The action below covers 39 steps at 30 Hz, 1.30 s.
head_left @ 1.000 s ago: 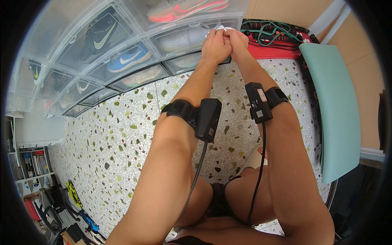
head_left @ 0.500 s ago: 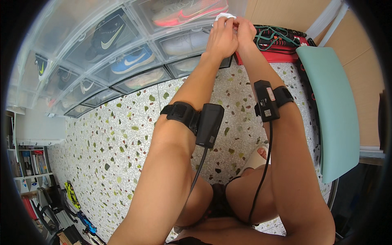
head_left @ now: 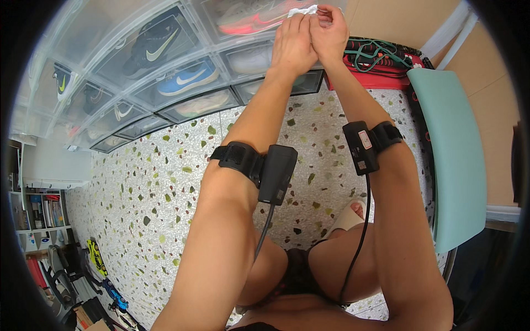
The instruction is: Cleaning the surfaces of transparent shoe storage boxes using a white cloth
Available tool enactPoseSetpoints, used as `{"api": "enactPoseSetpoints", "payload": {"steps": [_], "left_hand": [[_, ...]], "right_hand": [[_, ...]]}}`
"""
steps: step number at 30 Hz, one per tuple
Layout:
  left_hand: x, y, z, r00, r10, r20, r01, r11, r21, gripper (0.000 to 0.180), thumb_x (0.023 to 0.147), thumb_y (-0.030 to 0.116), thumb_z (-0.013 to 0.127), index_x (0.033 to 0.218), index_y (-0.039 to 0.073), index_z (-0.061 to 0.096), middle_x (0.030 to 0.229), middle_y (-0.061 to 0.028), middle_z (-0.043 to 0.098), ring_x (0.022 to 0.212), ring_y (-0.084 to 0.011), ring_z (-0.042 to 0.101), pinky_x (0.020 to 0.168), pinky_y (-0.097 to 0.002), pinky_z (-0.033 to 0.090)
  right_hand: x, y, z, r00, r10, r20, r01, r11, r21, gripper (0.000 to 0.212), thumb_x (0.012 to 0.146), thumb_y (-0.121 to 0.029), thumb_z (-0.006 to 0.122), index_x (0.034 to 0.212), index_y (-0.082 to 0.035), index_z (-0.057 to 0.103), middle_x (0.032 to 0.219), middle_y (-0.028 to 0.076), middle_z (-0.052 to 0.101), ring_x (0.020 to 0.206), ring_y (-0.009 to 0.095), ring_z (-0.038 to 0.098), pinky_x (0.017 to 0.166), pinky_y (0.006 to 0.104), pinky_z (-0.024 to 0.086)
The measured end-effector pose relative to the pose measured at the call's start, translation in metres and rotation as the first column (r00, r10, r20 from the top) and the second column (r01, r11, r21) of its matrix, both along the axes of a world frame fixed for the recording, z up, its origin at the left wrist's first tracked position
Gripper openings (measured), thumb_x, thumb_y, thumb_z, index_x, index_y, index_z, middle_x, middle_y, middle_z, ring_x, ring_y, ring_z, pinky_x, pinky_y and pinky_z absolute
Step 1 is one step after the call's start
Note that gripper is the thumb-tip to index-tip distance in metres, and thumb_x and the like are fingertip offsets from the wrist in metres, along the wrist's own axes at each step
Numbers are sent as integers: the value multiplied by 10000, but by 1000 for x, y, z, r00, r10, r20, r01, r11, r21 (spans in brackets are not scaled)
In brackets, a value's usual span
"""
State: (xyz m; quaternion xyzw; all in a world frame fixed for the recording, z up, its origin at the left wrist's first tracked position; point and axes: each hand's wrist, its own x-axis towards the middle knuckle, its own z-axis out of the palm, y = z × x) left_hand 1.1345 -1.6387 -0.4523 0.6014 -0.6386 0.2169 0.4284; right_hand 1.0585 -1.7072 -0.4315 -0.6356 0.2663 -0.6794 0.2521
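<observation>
A white, crumpled, cloth-like piece [head_left: 302,10] shows at the top edge, just past my fingertips; whether it is tissue or cloth I cannot make out. My left hand [head_left: 294,45] has its fingers bent over the near side of it. Pressed against the left one, my right hand [head_left: 330,37] curls its fingers and thumb at the piece's right end. Both hands are in front of the stacked transparent shoe boxes [head_left: 207,39], beside the box with a pink and white shoe [head_left: 259,21]. Part of the white piece is hidden by my fingers.
A red case [head_left: 381,82] with green cord [head_left: 375,52] lies right of my hands. Beyond it stands a pale green padded seat [head_left: 455,160]. Toy cars [head_left: 96,258] and shelves [head_left: 47,212] are at the left. Cables run from black devices [head_left: 277,175] on my forearms.
My hands have moved slightly, still together at the white piece. The right hand has turned and lifted its fingers, curling them more visibly. The whole view has shifted a little.
</observation>
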Motion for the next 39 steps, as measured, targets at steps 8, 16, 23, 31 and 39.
{"api": "enactPoseSetpoints", "payload": {"steps": [8, 16, 23, 31, 39], "left_hand": [[13, 7, -9, 988, 156, 9, -155, 987, -50, 361, 758, 176, 643, 1091, 45, 600, 1104, -100, 578, 1090, -291, 533, 942, -459, 386], [50, 31, -16, 954, 298, 36, -297, 954, -36, 404, 771, 283, 647, 1126, 97, 593, 1132, -66, 597, 1087, -279, 538, 922, -469, 340], [83, 57, -24, 886, 456, 79, -454, 890, -48, 410, 803, 324, 650, 1172, 162, 574, 1145, -36, 571, 1163, -263, 472, 918, -511, 293], [92, 74, -23, 826, 562, 33, -562, 827, 0, 504, 785, 325, 705, 1240, 159, 563, 1184, -37, 554, 1162, -307, 452, 905, -497, 279], [82, 68, -26, 830, 557, -33, -558, 830, -22, 544, 750, 357, 738, 1225, 151, 573, 1139, -35, 566, 1175, -295, 443, 901, -490, 282]], "right_hand": [[14, 11, -5, 991, 45, -126, -54, 996, -74, 135, 800, -112, 666, 913, -49, 706, 847, 107, 725, 774, 204, 720, 744, 306, 568], [51, 31, -12, 964, -5, -265, -5, 999, -37, 148, 774, -232, 650, 854, -170, 758, 758, 100, 721, 720, 269, 712, 687, 372, 564], [96, 62, -12, 957, -41, -288, 4, 992, -129, 199, 780, -319, 609, 839, -204, 760, 733, 115, 691, 696, 334, 679, 644, 449, 540], [111, 76, -11, 931, 76, -356, -133, 981, -139, 200, 741, -337, 628, 808, -200, 757, 715, 105, 678, 666, 317, 668, 611, 438, 526], [110, 71, -13, 918, 109, -382, -155, 984, -90, 186, 734, -355, 631, 798, -227, 750, 705, 120, 674, 668, 335, 664, 627, 454, 529]]}}
